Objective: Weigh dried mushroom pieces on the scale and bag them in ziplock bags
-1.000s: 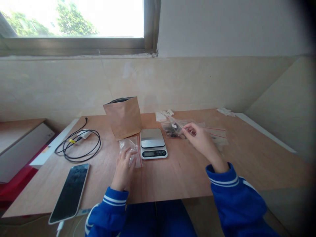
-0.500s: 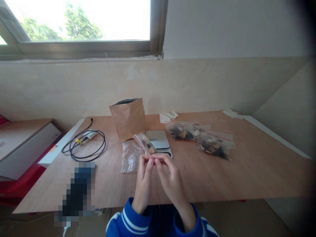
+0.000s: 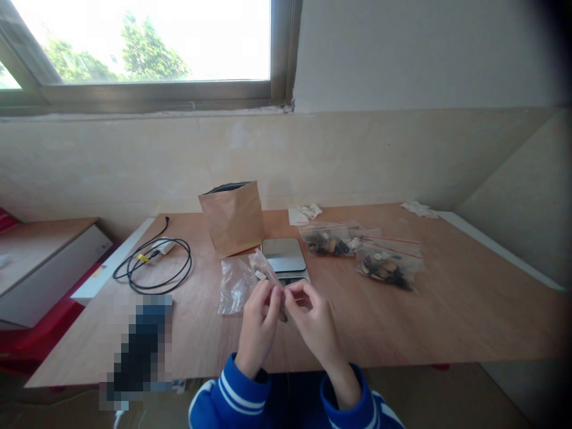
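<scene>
A small clear zip bag (image 3: 265, 266) with a red-lined seal and a white label is pinched between my two hands, over the front of a digital scale (image 3: 283, 254). My left hand (image 3: 259, 322) has thumb and fingers closed on its edge. Close beside it, my right hand (image 3: 315, 322) is closed on the same bag. What the bag contains is mostly hidden by my fingers; something dark shows just below them. An empty-looking clear plastic bag (image 3: 235, 292) lies flat at the left of the scale.
Behind stands an open brown paper pouch (image 3: 235, 220). Two filled zip bags, one farther back (image 3: 330, 241) and one nearer (image 3: 386, 268), lie at right. A coiled black cable (image 3: 154, 265) and a pixelated dark object (image 3: 140, 348) are at left; crumpled paper (image 3: 308, 211) lies by the wall.
The small zip bag has turned between my hands and its label now faces up. My hands have shifted slightly lower, with the right hand a little farther right.
</scene>
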### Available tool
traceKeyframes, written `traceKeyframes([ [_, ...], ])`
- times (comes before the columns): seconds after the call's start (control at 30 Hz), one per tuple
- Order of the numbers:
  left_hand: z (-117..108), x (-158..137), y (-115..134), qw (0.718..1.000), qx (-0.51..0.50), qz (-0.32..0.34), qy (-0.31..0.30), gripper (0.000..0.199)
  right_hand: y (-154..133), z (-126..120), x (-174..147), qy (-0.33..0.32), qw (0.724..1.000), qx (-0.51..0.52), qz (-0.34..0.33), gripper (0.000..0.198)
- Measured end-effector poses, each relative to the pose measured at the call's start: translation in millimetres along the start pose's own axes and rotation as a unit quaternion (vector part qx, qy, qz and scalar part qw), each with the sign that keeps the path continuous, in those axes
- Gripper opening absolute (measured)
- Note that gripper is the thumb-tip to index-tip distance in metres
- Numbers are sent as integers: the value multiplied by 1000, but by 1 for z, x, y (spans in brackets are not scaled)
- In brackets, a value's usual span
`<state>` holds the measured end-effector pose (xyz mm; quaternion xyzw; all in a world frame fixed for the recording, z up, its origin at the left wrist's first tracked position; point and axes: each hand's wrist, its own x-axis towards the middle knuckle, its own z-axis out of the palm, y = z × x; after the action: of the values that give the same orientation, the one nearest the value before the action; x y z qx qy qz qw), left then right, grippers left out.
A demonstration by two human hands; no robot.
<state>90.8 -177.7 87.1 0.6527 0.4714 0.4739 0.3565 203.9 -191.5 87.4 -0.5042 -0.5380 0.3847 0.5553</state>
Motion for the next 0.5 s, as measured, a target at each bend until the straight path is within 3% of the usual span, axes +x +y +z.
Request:
traceKeyframes([
  [0.1,-1,-2,2,999,49,21,10,27,5,-9,5,35,999,10,29,22],
  [0.2,-7,-4,1,994,69,9,82,27,13,-27,17,189,980,39,49,25],
  [0.27,-13,-4,0,994,60,-3,95,30,15,-39,24,248,963,89,57,29],
  [0.4,-20,10,-9,992,-92,-43,75,38,1,-42,34,209,966,148,22,33],
  [0.5,-15,30,-26,955,-251,-83,131,43,-14,-27,40,163,967,196,-1,31],
])
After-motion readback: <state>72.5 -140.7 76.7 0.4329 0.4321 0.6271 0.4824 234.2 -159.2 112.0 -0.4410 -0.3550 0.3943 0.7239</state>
